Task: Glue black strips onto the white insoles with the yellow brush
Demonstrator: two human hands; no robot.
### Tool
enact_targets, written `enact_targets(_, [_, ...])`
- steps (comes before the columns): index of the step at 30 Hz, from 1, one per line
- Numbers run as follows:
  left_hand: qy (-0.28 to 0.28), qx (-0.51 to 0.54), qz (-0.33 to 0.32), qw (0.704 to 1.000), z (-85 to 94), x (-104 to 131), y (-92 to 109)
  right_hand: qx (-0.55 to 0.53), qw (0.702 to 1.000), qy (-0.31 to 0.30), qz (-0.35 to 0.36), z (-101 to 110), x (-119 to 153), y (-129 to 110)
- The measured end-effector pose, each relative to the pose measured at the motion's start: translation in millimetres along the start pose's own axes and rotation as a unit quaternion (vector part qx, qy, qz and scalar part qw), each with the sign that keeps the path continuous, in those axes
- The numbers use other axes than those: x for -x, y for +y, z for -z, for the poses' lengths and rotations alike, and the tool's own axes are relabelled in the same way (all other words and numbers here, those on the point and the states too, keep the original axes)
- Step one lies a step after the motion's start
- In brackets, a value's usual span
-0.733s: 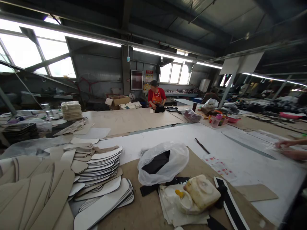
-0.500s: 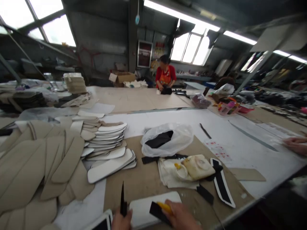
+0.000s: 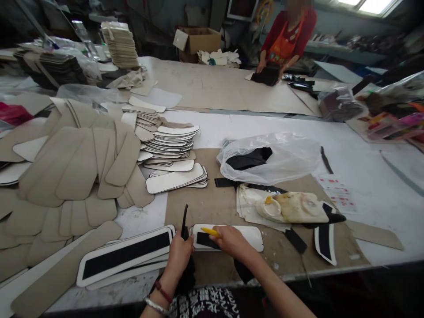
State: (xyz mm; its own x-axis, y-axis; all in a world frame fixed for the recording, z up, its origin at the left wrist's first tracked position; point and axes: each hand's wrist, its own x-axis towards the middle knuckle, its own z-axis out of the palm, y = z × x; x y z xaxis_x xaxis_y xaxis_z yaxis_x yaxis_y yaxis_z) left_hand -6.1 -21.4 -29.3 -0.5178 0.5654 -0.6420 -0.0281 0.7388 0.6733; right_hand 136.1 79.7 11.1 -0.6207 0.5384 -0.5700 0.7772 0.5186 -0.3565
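The right hand point(image 3: 232, 240) is pinching a yellow tool point(image 3: 210, 231) between closed fingers, pressing its tip onto a black strip point(image 3: 206, 240) that is lying on a white rounded panel point(image 3: 247, 235) near the front edge of the desk point(image 3: 371, 185). The left hand point(image 3: 179, 254) is closing around a thin black strip point(image 3: 184, 221) that is standing upright just beside the panel's left end. To the left of that, a finished panel with a black centre point(image 3: 124, 255) is resting on top of a few others, angled toward the front edge. Beyond the hands, a stained yellowish glue container point(image 3: 298, 207) is sitting on papers, with a clear plastic bag point(image 3: 278, 157) of black pieces behind it. Stacks of white and beige panels point(image 3: 99, 163) are spreading over the left side. At the far edge a person in a red top point(image 3: 288, 31) is handling dark material.
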Motion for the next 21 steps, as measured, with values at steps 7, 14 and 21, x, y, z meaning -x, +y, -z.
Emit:
enact_targets(7, [-0.024, -0.046, 0.022, 0.998, 0.8, -4, 8, 0.018, 1.0, -0.013, -0.016, -10, -24, -3])
enact_targets(14, [-0.054, -0.11, 0.051, 0.991, 1.2, -9, 13, 0.015, 0.999, -0.023, -0.023, -12, -28, -2])
enact_targets(21, [-0.056, -0.177, 0.056, 0.981, -3.2, -1, 37, 0.006, 0.999, 0.012, -0.048, -9, -23, -9])
